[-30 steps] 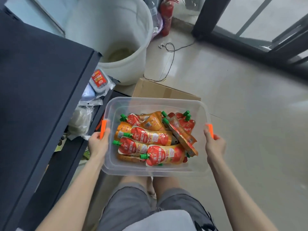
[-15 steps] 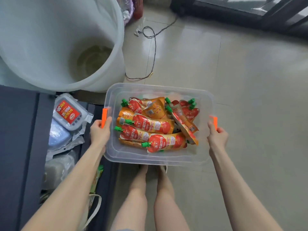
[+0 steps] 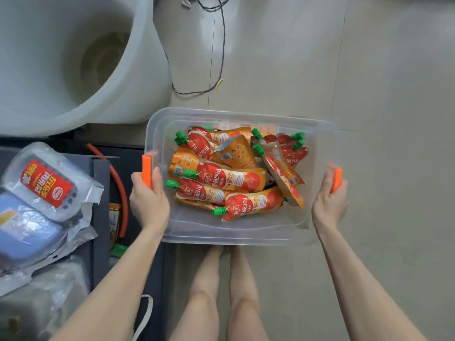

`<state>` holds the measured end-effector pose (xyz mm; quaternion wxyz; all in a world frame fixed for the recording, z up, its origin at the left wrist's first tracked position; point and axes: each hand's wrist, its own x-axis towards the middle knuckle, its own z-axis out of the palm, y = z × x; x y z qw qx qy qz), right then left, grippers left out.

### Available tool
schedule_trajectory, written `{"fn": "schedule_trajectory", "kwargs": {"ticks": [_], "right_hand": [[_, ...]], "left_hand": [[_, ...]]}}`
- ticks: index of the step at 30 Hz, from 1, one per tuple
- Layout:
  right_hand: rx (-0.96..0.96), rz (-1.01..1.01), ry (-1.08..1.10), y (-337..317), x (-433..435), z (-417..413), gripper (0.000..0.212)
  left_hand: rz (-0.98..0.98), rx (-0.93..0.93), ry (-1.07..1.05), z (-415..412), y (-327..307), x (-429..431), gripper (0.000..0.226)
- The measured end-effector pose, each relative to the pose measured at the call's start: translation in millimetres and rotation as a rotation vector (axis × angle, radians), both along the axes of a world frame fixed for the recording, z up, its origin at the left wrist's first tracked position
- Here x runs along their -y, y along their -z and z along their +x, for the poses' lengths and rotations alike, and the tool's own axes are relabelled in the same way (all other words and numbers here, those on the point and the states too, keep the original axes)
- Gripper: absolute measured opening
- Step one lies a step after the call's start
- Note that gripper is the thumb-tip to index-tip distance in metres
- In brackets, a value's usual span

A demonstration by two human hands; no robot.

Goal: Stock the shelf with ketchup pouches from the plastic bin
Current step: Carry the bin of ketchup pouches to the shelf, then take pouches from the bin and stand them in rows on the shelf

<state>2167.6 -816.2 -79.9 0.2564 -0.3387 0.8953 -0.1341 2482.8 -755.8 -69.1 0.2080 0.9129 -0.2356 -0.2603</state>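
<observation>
A clear plastic bin with orange side handles hangs above the floor in front of my legs. Several red-and-orange ketchup pouches with green caps lie piled inside it. My left hand grips the bin's left handle. My right hand grips the right handle. The dark shelf stands to the left of the bin, with wrapped packages on it.
A large white tub stands at the upper left beside the shelf. A thin dark cable trails over the beige tiled floor beyond the bin. A packaged item with a red label and other plastic-wrapped goods lie on the shelf. A red hose curves beside it.
The view has tilted downward and shifted, so the bin now hangs over the floor past the shelf's edge. Both hands keep their hold on the handles.
</observation>
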Motion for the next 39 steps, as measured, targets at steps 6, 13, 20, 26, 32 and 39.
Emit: {"fn": "schedule_trajectory", "kwargs": {"ticks": [6, 13, 20, 26, 32, 39], "right_hand": [[-0.065, -0.019, -0.031, 6, -3, -2, 0.045], [0.084, -0.112, -0.16, -2, -12, -3, 0.039], [-0.006, -0.27, -0.374, -31, -49, 26, 0.044], [0.241, -0.189, -0.481, -24, -30, 47, 0.038], [0.289, 0.118, -0.44, 18, -9, 40, 0.042], [0.148, 0.173, -0.498, 27, -3, 42, 0.036]], "left_hand": [[0.001, 0.084, 0.012, -6, 1, -3, 0.041], [-0.063, 0.066, 0.098, -10, -6, -7, 0.042], [-0.051, 0.128, 0.204, -59, -26, -32, 0.051], [0.014, -0.276, -0.079, -94, -14, -6, 0.054], [0.097, -0.222, -0.206, -91, 21, 20, 0.081], [0.121, -0.112, -0.168, -81, 31, 23, 0.097]]}}
